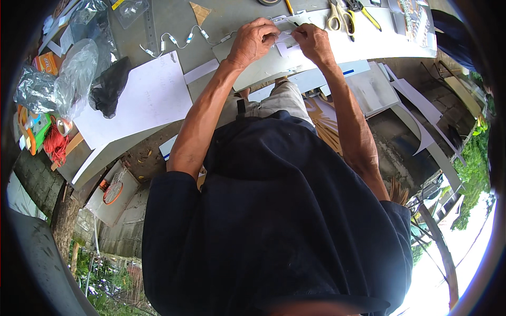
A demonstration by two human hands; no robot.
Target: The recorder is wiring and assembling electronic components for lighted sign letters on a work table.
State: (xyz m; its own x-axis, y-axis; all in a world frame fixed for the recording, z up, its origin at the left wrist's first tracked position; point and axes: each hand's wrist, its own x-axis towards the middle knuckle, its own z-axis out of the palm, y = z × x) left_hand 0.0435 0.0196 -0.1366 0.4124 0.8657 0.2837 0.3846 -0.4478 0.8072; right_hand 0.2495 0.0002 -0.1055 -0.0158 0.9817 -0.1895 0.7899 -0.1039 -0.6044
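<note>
Grey surface (pixel 174 21); white paper sheet (pixel 142 102); black bag (pixel 109 87); yellow-handled scissors (pixel 337 18); red cord coil (pixel 55 145) at left edge.

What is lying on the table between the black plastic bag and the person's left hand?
In the head view, a large white paper sheet and a wired string of small white modules lie between the black bag and the left hand.

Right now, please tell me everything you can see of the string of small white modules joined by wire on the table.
The string of modules is a chain of small white blocks joined by thin pale wire. It lies loosely curved on the grey table, above a large white paper sheet. Its free end rests at the left; the other end runs right to the left hand, which pinches it together with the right hand. The blocks look like plastic.
</note>
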